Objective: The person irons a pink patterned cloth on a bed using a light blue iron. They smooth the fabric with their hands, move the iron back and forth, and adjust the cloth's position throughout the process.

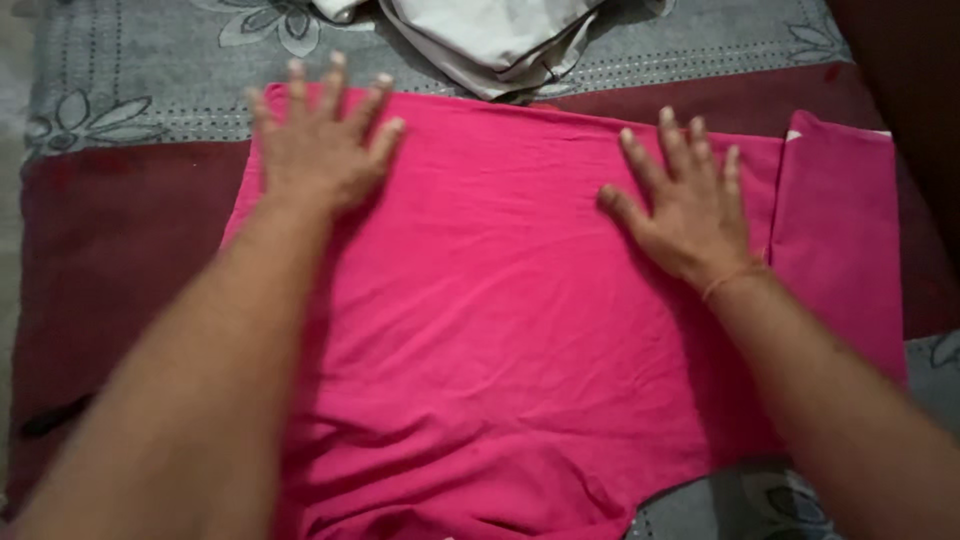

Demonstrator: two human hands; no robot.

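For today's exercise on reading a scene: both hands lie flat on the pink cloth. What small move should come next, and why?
Probably sweep both hands outward. The left hand and right hand rest flat with spread fingers on the pink cloth, which shows wrinkles, mostly near its lower edge.

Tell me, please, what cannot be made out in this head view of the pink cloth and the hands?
- Pink cotton cloth: near end cut off by the bottom edge; parts lie hidden under the left hand, right hand and forearms.
- White folded fabric: cut off by the top edge.
- Small black object: too dim to identify.
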